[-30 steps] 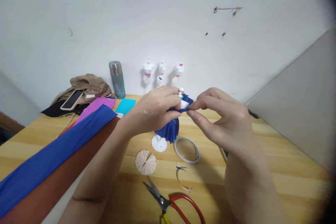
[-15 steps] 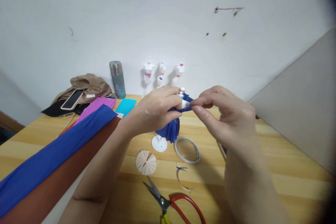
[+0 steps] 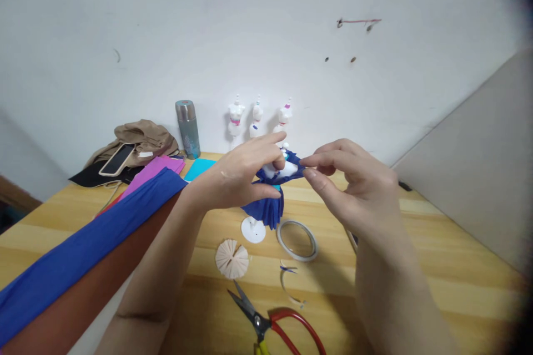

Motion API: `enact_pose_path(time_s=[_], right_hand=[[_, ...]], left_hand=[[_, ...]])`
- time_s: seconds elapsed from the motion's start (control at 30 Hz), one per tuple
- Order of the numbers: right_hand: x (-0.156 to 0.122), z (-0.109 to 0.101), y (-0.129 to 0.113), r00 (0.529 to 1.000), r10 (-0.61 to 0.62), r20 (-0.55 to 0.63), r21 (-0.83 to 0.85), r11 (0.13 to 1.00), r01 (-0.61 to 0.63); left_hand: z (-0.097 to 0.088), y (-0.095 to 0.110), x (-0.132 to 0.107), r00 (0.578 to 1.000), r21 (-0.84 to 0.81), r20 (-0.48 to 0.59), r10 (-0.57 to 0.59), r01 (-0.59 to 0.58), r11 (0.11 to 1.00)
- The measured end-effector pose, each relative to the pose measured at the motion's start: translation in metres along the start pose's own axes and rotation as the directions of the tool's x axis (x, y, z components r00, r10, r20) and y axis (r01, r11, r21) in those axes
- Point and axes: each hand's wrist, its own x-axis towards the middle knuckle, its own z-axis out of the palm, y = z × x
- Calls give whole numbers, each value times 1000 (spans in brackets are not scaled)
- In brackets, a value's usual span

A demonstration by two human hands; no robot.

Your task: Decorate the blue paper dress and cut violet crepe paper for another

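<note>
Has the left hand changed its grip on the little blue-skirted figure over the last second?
Yes. The left hand has opened: its fingers, earlier curled over the figure, now stretch toward the three white figures by the wall, uncovering its white top.

Colours on your worktable, head view.
Your hands hold a white mannequin [image 3: 278, 168] wrapped in dark blue crepe paper [image 3: 266, 208]; 3 white mannequins [image 3: 258, 116] behind carry pink and blue bands. You see long blue [image 3: 83, 244] and brown-red [image 3: 79, 302] sheets, a magenta sheet [image 3: 154, 171], a cyan sheet [image 3: 200, 168], red-handled scissors [image 3: 277, 324], a beige fan disc [image 3: 231, 259], a silver-teal flask [image 3: 187, 128] and a pale striped wood table [image 3: 437, 255].
</note>
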Motion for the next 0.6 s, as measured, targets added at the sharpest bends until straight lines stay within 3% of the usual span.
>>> enact_pose_path(time_s=[0.13, 0.3, 0.5, 0.6], right_hand=[[-3, -5, -5, 999, 16, -47, 35, 999, -14], [-6, -7, -10, 999, 39, -29, 73, 997, -36], [-2, -3, -11, 999, 23, -28, 94, 995, -20], [-2, -5, -8, 996, 62, -70, 77, 995, -57]], left_hand=[[-17, 3, -6, 1000, -51, -8, -9, 9, 999], [-34, 8, -12, 982, -78, -167, -86, 73, 994], [-29, 5, -12, 907, -126, -374, -191, 155, 980], [-26, 1, -10, 868, -169, -388, -309, 263, 950]])
